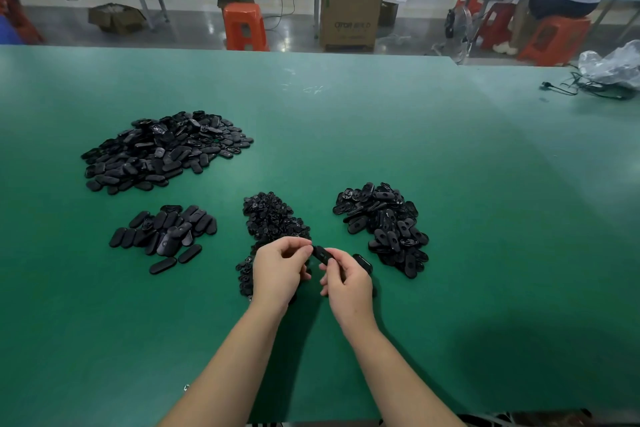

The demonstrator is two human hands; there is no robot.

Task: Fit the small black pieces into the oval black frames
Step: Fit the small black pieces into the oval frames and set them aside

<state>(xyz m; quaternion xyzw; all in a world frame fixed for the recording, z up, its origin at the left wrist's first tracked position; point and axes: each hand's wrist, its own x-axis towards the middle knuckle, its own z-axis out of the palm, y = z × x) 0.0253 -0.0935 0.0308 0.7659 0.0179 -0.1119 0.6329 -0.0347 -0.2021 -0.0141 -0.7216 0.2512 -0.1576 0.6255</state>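
An oval black frame (322, 254) is being held just above the green table (450, 184), between the two hands and near the person's edge of the work area; the right hand (348, 282) is pinching its near end with curled fingers, while a second dark oval piece (363, 263) is showing past that hand's far side, though whether the hand is gripping it too is hard to tell; the left hand (278, 270) is meeting the frame's left end with curled fingertips, apparently pinching something small against it, too tiny to make out; directly behind the left hand a heap of small black pieces (272, 218) is lying, trailing down beside the wrist; to the right a pile of open oval frames (384, 225) is sitting; to the left a smaller cluster of closed oval parts (164, 234) is lying, and farther back on the left a large mound of oval parts (162, 149) is resting; beyond the table, orange stools (245, 26) and a cardboard box (349, 15) are standing on the floor.
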